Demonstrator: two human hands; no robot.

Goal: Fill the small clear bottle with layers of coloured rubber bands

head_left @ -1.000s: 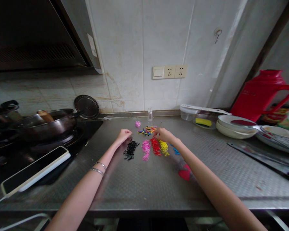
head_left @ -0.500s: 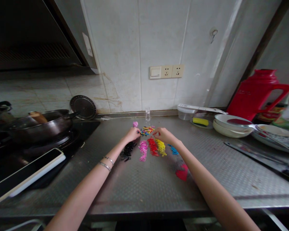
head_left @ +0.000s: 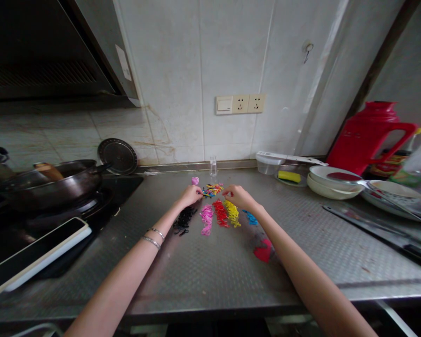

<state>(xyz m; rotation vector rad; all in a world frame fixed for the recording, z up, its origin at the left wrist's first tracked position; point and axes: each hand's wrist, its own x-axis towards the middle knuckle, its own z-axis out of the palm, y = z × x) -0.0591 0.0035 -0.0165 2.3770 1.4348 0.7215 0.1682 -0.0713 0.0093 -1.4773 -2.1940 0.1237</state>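
Mind the pile of small black rubber-like loops (head_left: 184,221) beside the left wrist; the left hand's (head_left: 191,195) grip looks narrow, though I cannot tell if it holds anything, at the left edge of the multicoloured heap of thin loops (head_left: 214,189) on the grey metal worktop (head_left: 196,281); lifting loops singly should avoid snags. The right hand's (head_left: 237,196) grip also looks narrow, contents hidden, just right of that heap; its forearm should clear the small blue loop pile (head_left: 251,217).
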